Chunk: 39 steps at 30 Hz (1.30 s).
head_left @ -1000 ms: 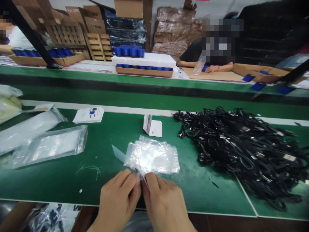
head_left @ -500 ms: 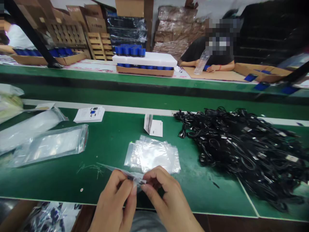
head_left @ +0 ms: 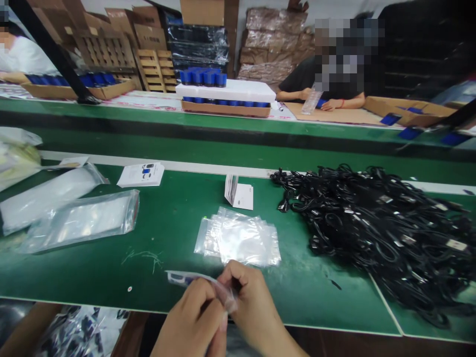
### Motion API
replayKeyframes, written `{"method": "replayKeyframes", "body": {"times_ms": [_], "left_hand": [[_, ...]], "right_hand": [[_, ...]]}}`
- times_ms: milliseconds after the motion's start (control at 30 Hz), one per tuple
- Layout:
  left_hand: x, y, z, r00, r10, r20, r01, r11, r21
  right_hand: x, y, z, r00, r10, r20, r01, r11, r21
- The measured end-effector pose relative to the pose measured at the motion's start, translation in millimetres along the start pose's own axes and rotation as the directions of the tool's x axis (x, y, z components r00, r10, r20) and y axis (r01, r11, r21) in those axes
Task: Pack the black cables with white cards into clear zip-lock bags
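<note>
Closest in, the left hand (head_left: 189, 317) and the right hand (head_left: 253, 302) are together at the near edge of the green workbench (head_left: 92, 277), both pinching a narrow clear plastic bag (head_left: 186, 276) with something blue at its free end; the fingers hide the rest, so its contents are hard to tell. The step in hand looks like working this one bag, and the next move seems to call for a steady pinch at its mouth. Just beyond lies a stack of clear zip-top bags (head_left: 238, 237), then a white folded card (head_left: 240, 196) and, to the right, a heap of black cables (head_left: 372, 228).
</note>
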State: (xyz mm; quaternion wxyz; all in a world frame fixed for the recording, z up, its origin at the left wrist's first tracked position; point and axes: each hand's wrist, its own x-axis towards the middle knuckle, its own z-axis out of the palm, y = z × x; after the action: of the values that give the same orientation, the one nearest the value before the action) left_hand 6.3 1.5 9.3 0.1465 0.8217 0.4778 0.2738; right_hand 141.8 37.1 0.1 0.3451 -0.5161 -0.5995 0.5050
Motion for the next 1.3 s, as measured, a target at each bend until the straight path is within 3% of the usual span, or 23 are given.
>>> {"method": "replayKeyframes", "body": {"times_ms": [200,333,467,533,567,667,733,833,1000,1067,1100,1133,1167,1233,1300], "left_hand": [[12,-10,-5.1,0.993,-0.077,0.086,0.088,0.987,-0.131],[20,-21,-1.3,0.994,-0.096,0.055,0.102,0.988,-0.119],[26,-25,5.4,0.992,-0.124,0.007,0.124,0.988,-0.097],[27,-25,7.3,0.991,-0.131,-0.014,0.13,0.989,-0.068],[28,-25,7.9,0.991,-0.129,-0.026,0.127,0.99,-0.06],[29,-25,9.5,0.993,-0.105,-0.048,0.103,0.994,-0.04],[28,-25,10.6,0.994,-0.092,-0.063,0.091,0.996,-0.016],[27,-25,11.6,0.993,-0.075,-0.09,0.077,0.997,0.011],[25,-26,10.4,0.992,-0.116,-0.044,0.115,0.993,-0.022],[25,-27,9.2,0.99,-0.139,-0.01,0.138,0.989,-0.049],[25,-28,8.4,0.99,-0.143,0.003,0.143,0.988,-0.062],[25,-29,7.5,0.99,-0.141,0.013,0.142,0.987,-0.072],[25,-29,6.6,0.991,-0.135,0.02,0.136,0.988,-0.078],[24,-31,4.9,0.992,-0.125,0.023,0.127,0.989,-0.082],[23,-31,3.8,0.99,-0.142,0.009,0.142,0.987,-0.078]], "right_hand": [[2,-9,-26,0.967,-0.065,0.246,0.11,0.979,-0.173],[6,-16,-41,0.959,-0.162,0.235,0.221,0.942,-0.253],[11,-24,-64,0.93,-0.207,0.305,0.307,0.893,-0.329],[19,-30,-82,0.973,-0.131,0.193,0.22,0.783,-0.582],[26,-32,-91,0.995,-0.087,0.047,0.094,0.677,-0.73],[55,-30,-115,0.943,-0.09,-0.321,-0.246,0.461,-0.853],[74,-22,-123,0.908,-0.097,-0.407,-0.342,0.387,-0.856],[90,-13,-124,0.915,-0.092,-0.394,-0.34,0.351,-0.873],[64,-21,-118,0.936,-0.098,-0.338,-0.259,0.456,-0.851],[39,-26,-108,0.965,-0.079,-0.251,-0.158,0.586,-0.795],[26,-26,-100,0.989,-0.057,-0.138,-0.062,0.684,-0.727],[13,-26,-90,0.999,-0.032,0.023,0.039,0.884,-0.466],[2,-24,-79,0.986,-0.003,0.165,0.041,0.973,-0.227],[-12,-17,-60,0.976,-0.031,0.217,0.054,0.993,-0.101],[-18,-10,-46,0.988,-0.029,0.152,0.059,0.979,-0.196]]}}
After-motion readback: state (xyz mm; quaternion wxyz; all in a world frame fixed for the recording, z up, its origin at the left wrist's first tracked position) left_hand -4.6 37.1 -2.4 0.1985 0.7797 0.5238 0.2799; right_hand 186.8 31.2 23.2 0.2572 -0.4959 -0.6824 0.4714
